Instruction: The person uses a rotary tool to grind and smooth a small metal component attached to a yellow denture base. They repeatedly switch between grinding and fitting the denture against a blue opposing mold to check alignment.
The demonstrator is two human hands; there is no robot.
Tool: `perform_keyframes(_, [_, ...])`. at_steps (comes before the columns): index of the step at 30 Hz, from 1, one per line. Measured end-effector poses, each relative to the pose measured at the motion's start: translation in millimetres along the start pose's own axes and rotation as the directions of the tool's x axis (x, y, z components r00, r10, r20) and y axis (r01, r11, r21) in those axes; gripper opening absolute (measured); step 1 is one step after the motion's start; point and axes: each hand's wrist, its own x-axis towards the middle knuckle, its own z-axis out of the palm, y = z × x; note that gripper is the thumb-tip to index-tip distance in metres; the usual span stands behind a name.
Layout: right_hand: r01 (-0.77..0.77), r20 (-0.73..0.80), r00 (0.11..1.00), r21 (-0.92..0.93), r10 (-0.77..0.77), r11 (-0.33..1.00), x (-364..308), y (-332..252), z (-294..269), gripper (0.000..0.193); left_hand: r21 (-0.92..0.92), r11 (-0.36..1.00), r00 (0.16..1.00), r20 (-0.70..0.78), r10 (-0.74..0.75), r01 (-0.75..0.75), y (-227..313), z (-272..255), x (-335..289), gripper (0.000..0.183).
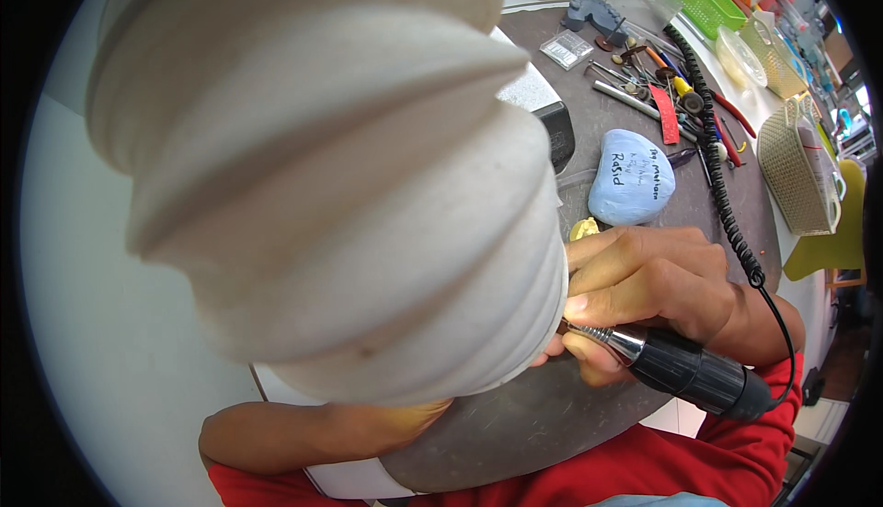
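Observation:
A wide white ribbed hose [349, 176] fills the middle and left of the view and covers much of what lies under it. My right hand [644, 277] grips a black and silver rotary handpiece [685, 364] near its metal nose, the tip pointing left behind the hose edge. From the lower left comes my left forearm [313, 435], its hand mostly hidden by the hose; a bit of fingertip [550, 351] shows beside the handpiece tip. Just beyond my right fingers is a small yellow piece [583, 228]. Behind it lies a light-blue plaster block [631, 178] with handwriting.
A black coiled cord [725, 190] runs along the right to the handpiece. Burs and hand tools [658, 93] lie scattered at the back, near a grey dental cast [593, 16] and a small clear case [566, 49]. Baskets [796, 171] line the right side.

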Motion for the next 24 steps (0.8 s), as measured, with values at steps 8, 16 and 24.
perform_keyframes(8, [-0.018,0.037,0.999,-0.027,0.019,0.999,3.9,-4.2,-2.4,0.021,0.024,1.0,1.0,-0.004,0.008,-0.008,0.7,-0.3,-3.7,0.023])
perform_keyframes(16, [-0.013,0.046,0.999,-0.03,0.015,0.999,2.4,-4.3,-3.4,0.021,0.051,0.998,0.999,-0.009,0.035,-0.034,0.7,1.2,-3.6,0.021])
perform_keyframes(24, [-0.057,0.01,0.998,-0.066,0.058,0.996,-1.6,-4.7,-5.3,0.022,0.006,1.0,1.0,0.013,0.024,-0.024,0.8,0.0,-3.7,0.022])
